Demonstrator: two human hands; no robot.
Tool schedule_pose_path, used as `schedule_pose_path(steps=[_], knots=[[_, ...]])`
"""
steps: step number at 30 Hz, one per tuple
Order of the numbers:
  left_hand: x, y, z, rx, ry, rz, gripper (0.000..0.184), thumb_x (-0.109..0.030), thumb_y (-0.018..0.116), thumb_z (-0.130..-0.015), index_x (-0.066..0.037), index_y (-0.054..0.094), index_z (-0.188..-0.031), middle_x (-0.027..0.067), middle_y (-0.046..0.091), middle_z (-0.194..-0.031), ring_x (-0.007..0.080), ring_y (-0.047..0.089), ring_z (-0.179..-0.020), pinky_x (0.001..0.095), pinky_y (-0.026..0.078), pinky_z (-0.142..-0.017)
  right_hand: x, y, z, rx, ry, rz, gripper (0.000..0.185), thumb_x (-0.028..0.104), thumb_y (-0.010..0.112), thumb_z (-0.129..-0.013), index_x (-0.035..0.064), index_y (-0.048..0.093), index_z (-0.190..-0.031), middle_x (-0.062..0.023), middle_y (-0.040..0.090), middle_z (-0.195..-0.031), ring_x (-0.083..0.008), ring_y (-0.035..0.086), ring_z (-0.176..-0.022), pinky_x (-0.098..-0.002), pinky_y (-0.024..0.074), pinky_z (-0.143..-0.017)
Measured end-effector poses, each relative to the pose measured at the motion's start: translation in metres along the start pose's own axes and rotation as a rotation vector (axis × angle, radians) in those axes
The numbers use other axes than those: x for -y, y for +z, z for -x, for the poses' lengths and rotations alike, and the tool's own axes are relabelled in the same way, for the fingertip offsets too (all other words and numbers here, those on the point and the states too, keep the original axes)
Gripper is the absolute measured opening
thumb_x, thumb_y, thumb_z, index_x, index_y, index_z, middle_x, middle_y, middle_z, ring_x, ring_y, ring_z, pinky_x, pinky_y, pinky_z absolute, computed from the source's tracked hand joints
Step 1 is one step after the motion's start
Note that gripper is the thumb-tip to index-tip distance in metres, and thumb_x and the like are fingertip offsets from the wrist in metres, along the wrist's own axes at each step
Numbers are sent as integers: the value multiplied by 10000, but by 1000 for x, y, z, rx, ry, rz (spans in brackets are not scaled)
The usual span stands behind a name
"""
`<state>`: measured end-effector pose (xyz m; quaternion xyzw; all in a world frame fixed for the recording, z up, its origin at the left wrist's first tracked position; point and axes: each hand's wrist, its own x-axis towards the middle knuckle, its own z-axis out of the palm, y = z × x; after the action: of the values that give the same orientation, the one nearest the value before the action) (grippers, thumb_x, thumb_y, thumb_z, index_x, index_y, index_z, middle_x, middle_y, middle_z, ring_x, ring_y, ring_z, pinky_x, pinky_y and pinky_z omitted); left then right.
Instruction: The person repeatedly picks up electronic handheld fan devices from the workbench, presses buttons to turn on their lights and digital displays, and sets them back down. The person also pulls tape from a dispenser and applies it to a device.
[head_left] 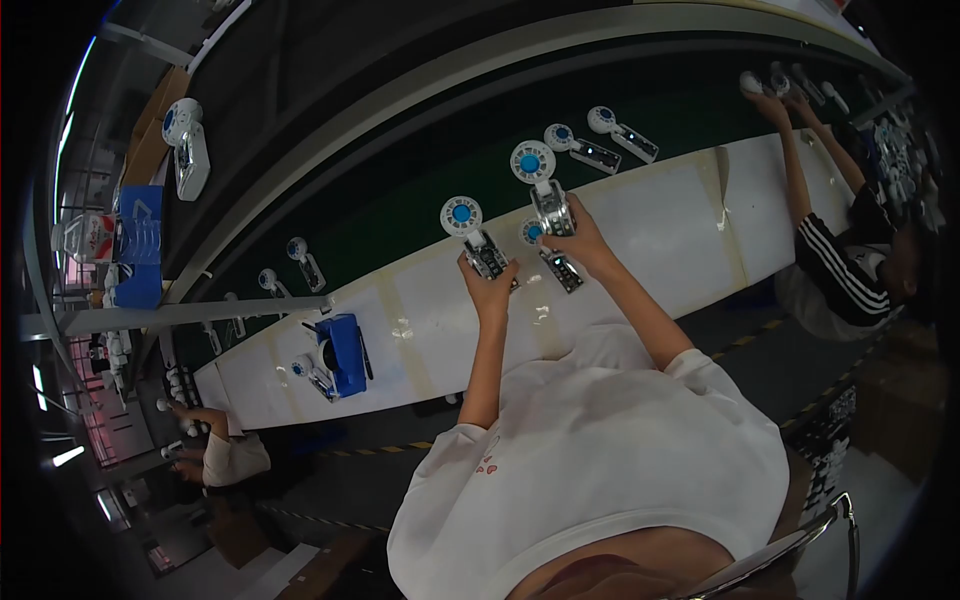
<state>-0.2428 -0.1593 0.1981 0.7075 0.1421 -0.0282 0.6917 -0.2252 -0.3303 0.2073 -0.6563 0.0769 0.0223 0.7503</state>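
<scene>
Over the white table (pixel 660 220), the left hand (pixel 487 288) and right hand (pixel 585 245) each grip one device, fingers closed around its handle. Both the left device (pixel 484 254) and right device (pixel 548 200) have a white slotted round head, blue centre and bared circuitry. A third device (pixel 562 272) lies between the hands; two more devices (pixel 597 156) lie on the green belt (pixel 390 212). One blue box (pixel 348 352) stands leftward. Tape (pixel 408 345) crosses the table; two co-workers (pixel 238 460) flank it.

Head: worn camera — facing forward and down
Shirt (pixel 600 450): nearest, bottom
Hands (pixel 490 287): farther, mid-view
Bench (pixel 670 215): crosswise — bowed, wide-angle
</scene>
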Motion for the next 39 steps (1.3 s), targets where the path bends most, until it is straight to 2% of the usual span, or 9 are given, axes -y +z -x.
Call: schedule_pose_path(steps=[8,15,22,25,27,30,32,36,39], knots=[[91,-33,-127,-303,22,-575,647,-178,743,-540,12,434,-1075,204,399,-1088,307,424,-995,393,395,-846,-80,11,-142,-105,170,611,605,208,748,-587,-50,450,-1046,-216,594,-950,-330,606,-870,-383,493,-749],[105,-43,-189,-298,51,-561,666,-232,750,-539,23,434,-1066,228,318,-1122,352,351,-1024,447,354,-863,-123,24,-165,-263,-384,846,455,122,684,-685,-27,471,-1058,-212,549,-1029,-339,535,-962,-400,440,-835],[53,-1,-156,-432,541,-1132,724,-247,755,-617,3,420,-1208,217,338,-1169,342,350,-1086,438,354,-879,-108,-80,-115,-715,-392,920,454,45,618,-718,8,463,-1144,-183,449,-1166,-333,426,-1096,-436,335,-934],[54,47,-148,-63,807,-841,550,-227,701,-715,17,480,-1156,189,432,-1115,287,448,-1015,396,407,-840,-121,-128,-109,-769,-330,1016,523,82,655,-708,20,450,-1185,-183,441,-1214,-327,415,-1137,-451,313,-963],[50,85,-149,317,321,-539,509,-252,711,-710,40,530,-1085,168,516,-1007,249,543,-837,335,464,-726,-125,-141,-111,-779,-298,1065,568,103,677,-694,20,440,-1203,-186,432,-1237,-325,407,-1156,-460,304,-971],[94,134,-174,349,201,-542,468,-272,716,-710,45,557,-1014,146,557,-928,231,559,-714,320,484,-655,-131,-147,-122,-613,-227,1179,668,150,719,-660,26,418,-1243,-189,421,-1269,-328,394,-1183,-456,292,-985],[88,161,-177,271,-468,-44,505,-313,726,-698,65,549,-982,148,567,-927,228,572,-752,318,491,-705,-131,-141,-135,-397,-265,1142,632,126,714,-636,14,435,-1193,-181,475,-1167,-322,442,-1109,-449,331,-943],[104,192,-202,-287,-646,-272,878,-399,768,-624,89,282,-1169,241,412,-1168,302,540,-974,346,502,-774,-112,-131,-163,-263,-56,1291,561,114,728,-592,15,507,-1098,-174,510,-1038,-310,492,-995,-430,398,-875],[96,192,-210,-322,-695,-336,951,-413,792,-595,55,217,-1191,259,332,-1217,333,507,-1012,367,508,-801,-90,-123,-158,-175,-12,1302,473,108,726,-559,14,559,-991,-174,507,-947,-306,507,-905,-410,456,-773]])
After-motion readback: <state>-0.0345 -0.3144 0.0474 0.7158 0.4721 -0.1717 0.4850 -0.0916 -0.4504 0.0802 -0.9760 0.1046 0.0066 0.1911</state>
